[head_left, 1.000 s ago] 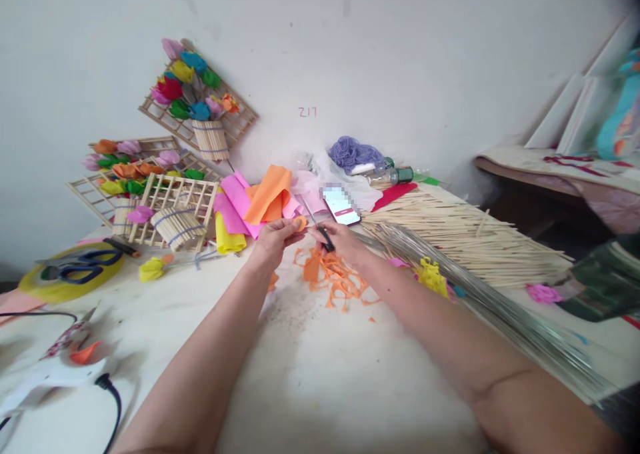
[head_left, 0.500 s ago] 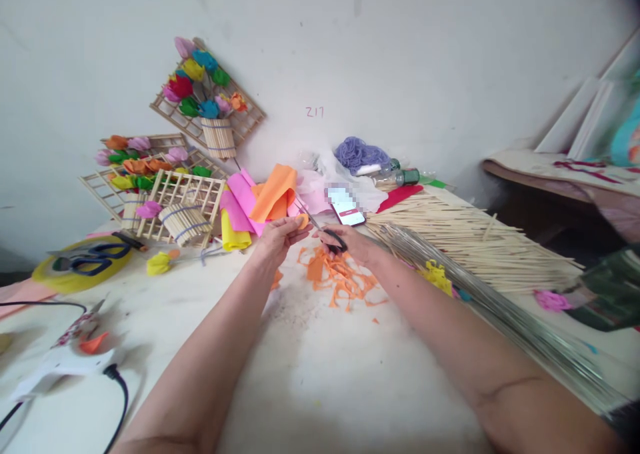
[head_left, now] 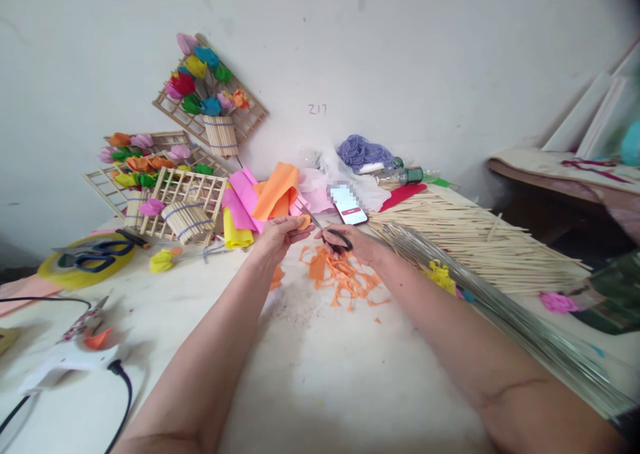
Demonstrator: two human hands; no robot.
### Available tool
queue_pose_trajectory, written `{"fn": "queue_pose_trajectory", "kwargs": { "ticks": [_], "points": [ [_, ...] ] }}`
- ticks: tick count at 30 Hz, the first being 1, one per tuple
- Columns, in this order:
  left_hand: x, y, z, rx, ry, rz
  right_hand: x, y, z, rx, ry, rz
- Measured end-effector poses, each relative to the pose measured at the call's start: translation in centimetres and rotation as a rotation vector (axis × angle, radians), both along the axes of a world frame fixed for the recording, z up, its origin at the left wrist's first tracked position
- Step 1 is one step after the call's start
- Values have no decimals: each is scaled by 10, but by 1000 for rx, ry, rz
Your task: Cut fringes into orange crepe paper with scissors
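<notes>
Between the fingers of my left hand is a small piece of orange crepe paper. My right hand grips black-handled scissors, whose blades point up and left beside that piece. Below both hands, a scatter of orange paper scraps lies on the white table. Another bit of orange paper shows partly behind my left wrist. Just beyond my hands are rolled orange crepe paper, pink paper and yellow paper.
A lit phone lies behind my right hand. Wooden sticks and metal wires spread at right. Stick frames with paper flowers stand left, near blue-handled scissors on yellow tape. A glue gun and power strip are front left.
The whole view has shifted slightly, so everything sits a little further right. Both hands keep nearly the same pose, with the paper piece and the scissors still in them.
</notes>
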State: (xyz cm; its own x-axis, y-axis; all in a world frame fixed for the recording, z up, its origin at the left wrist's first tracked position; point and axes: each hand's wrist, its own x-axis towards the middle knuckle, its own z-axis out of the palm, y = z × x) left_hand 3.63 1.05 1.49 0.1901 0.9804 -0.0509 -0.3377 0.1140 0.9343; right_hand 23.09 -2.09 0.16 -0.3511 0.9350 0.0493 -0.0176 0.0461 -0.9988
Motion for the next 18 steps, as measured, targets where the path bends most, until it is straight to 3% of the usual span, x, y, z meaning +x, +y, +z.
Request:
{"fn": "queue_pose_trajectory", "kwargs": {
  "ticks": [2, 18],
  "points": [
    [0, 0, 0, 0, -6, 0, 1, 2, -2, -16, -18, 61],
    [0, 2, -2, -8, -26, 9, 3, 4, -6, 10, -27, 42]
  ]
}}
